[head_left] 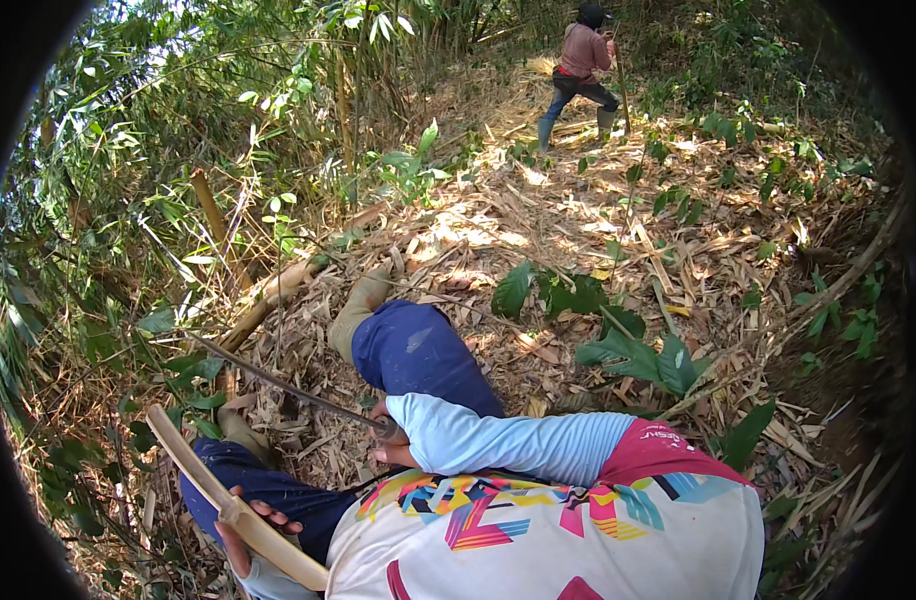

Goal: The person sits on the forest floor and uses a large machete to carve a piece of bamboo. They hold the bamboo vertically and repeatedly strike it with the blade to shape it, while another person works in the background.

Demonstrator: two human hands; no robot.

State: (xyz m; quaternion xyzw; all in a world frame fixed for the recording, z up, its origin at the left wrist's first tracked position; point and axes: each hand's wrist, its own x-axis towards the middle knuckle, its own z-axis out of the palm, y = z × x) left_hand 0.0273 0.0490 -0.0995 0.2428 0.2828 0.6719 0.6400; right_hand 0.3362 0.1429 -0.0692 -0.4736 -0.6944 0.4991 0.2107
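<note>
The shirt [538, 530] is white with a jagged print of pink, yellow, blue and teal; its sleeve [508, 440] is pale blue (a pink band where it meets the shoulder). Beyond the sleeve, the trousers [418, 350] are dark navy and the boot [358, 305] olive-tan. The bamboo strip [228, 505] is pale yellow, the blade [278, 380] dark grey. The ground litter [538, 230] is straw-brown, the leaves [628, 350] deep green.

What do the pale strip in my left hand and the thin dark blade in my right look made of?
The strip looks like split bamboo: pale, matte, flat, with a straight grain. The blade looks like dull, dark metal, thin and slightly curved, though it could be a dark stick.
</note>
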